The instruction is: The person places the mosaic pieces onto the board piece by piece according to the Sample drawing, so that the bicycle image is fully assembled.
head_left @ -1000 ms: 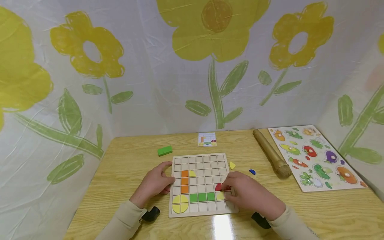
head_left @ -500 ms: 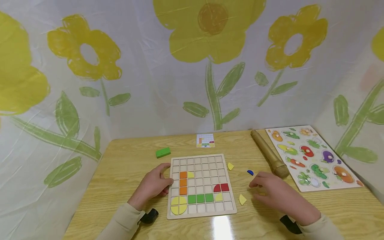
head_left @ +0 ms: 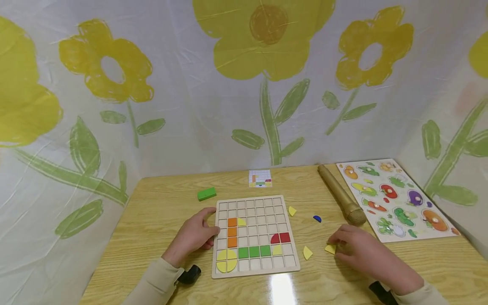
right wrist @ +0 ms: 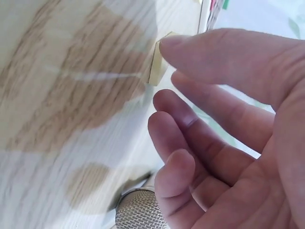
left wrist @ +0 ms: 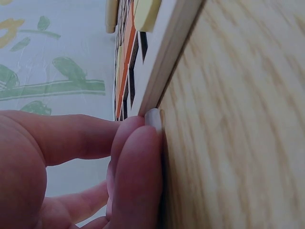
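A wooden grid board (head_left: 263,273) lies on the table, holding orange, green and red tiles and several yellow quarter-circle tiles. My left hand (head_left: 192,232) is at its left side; in the left wrist view the fingertips (left wrist: 138,157) touch the board's side edge. To the right of the board, my right hand (head_left: 360,250) pinches a yellow quarter-circle tile (head_left: 330,248) between thumb and index finger, at the table. That tile (right wrist: 158,62) shows under the thumb tip in the right wrist view. Another yellow tile (head_left: 307,253) lies between hand and board.
A third loose yellow tile (head_left: 292,211) and a blue half-circle tile (head_left: 317,218) lie right of the board. Behind it are a green block (head_left: 206,194) and a pattern card (head_left: 260,178). A gold microphone (head_left: 341,195) and a vegetable puzzle (head_left: 396,201) lie at the right.
My right hand has left the red and yellow tiles on the board and moved right to a loose yellow tile. My left hand has stayed at the board's edge.
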`<state>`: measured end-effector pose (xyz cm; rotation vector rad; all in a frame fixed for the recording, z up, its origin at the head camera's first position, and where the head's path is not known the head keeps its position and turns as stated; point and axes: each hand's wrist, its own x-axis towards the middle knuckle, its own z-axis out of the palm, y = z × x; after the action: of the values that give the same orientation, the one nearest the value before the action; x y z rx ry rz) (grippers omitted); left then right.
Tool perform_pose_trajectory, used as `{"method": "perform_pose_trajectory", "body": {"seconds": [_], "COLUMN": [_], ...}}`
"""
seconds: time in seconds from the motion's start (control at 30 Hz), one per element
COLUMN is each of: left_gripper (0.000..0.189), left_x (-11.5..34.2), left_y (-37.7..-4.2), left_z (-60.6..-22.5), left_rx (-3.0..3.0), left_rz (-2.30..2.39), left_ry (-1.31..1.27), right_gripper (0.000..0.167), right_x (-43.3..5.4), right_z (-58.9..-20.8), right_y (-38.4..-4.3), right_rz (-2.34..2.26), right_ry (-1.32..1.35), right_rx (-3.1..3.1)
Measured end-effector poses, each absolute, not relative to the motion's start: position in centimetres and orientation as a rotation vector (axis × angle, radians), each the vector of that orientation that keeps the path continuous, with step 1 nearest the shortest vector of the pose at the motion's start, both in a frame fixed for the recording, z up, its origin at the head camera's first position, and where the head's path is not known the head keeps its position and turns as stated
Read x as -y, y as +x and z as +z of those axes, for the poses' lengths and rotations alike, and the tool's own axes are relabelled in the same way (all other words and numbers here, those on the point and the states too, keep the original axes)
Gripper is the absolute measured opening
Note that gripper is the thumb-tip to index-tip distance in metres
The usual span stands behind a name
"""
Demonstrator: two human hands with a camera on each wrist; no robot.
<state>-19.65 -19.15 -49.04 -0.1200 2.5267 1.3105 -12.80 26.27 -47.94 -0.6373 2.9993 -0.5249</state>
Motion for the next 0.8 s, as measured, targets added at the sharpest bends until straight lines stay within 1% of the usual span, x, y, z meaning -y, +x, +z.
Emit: {"method": "perform_pose_trajectory", "body": {"seconds": [0.27, 0.8], "left_gripper": [0.07, 0.07], "left_x": [19.2, 19.3], "left_y": [-19.7, -19.5], "left_z": [-49.1, -49.0], "left_rx": [-2.522, -2.512], "left_rz": [1.317, 1.33], "left_ry": [-0.114, -0.092], "right_gripper": [0.031, 0.022], "right_x": [-26.1, -24.4], "right_z": [-48.3, -48.5], "right_y": [-13.2, -14.4], "right_rz": [-0.58, -0.552], "right_ry": [-0.739, -0.699], "right_rx": [-2.989, -2.964]}}
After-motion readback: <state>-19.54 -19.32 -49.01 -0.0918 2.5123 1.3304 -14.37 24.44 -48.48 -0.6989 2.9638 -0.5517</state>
